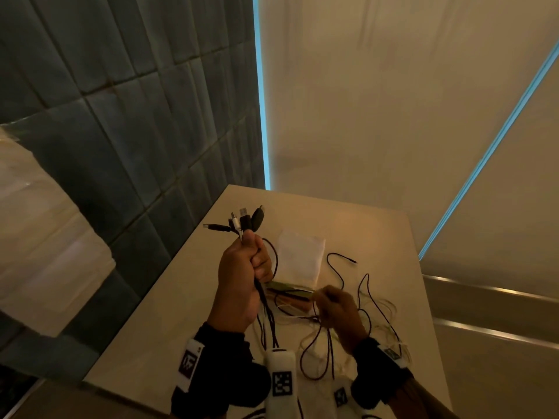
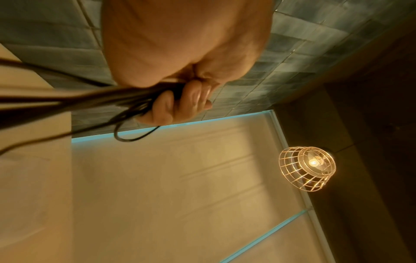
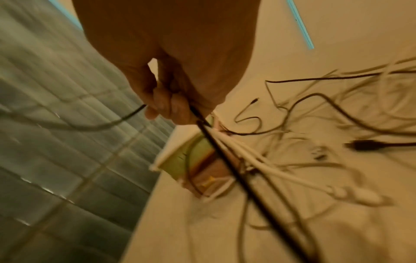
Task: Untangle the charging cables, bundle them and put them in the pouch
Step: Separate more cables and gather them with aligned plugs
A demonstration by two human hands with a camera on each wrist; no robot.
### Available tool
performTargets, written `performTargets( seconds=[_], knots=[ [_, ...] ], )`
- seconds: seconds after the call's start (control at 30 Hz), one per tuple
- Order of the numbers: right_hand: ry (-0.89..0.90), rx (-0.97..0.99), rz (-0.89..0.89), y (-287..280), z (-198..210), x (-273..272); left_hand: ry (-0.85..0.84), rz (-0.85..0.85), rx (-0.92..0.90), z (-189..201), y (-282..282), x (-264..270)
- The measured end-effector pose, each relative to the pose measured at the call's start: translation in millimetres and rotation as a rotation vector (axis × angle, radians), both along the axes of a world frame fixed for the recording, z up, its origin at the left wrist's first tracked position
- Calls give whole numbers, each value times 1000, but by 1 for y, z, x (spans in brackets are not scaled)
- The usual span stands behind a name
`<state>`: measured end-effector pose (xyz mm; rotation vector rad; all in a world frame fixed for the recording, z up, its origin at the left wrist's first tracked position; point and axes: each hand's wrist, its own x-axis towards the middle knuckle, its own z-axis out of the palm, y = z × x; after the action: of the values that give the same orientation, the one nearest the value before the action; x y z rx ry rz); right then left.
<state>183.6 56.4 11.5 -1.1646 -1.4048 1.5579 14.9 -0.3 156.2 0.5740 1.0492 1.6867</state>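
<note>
My left hand (image 1: 245, 267) is raised above the table and grips a bunch of black and white charging cables (image 1: 266, 309) in its fist; their plugs (image 1: 245, 220) fan out above the thumb. In the left wrist view the curled fingers (image 2: 180, 105) clamp the dark cables (image 2: 94, 99). My right hand (image 1: 334, 303) is lower and to the right, blurred, and pinches several cable strands; the right wrist view shows its fingers (image 3: 166, 105) closed around black and white cables (image 3: 227, 142). A white cloth pouch (image 1: 299, 258) lies flat on the table behind the hands.
Loose black and white cables (image 1: 375, 313) sprawl over the beige table (image 1: 378, 237) to the right. A small colourful box (image 3: 198, 163) lies under the cables near the left table edge. Dark tiled wall (image 1: 121, 116) stands left; a wire lamp (image 2: 307, 168) hangs overhead.
</note>
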Motion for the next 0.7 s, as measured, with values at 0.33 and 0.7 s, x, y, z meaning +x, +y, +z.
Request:
performTargets(
  seconds=[0.33, 0.7],
  knots=[
    [257, 207, 246, -11, 108, -25, 187, 67, -207, -16, 5, 14],
    [196, 49, 249, -10, 43, -23, -87, -78, 114, 7, 2, 12]
  ],
)
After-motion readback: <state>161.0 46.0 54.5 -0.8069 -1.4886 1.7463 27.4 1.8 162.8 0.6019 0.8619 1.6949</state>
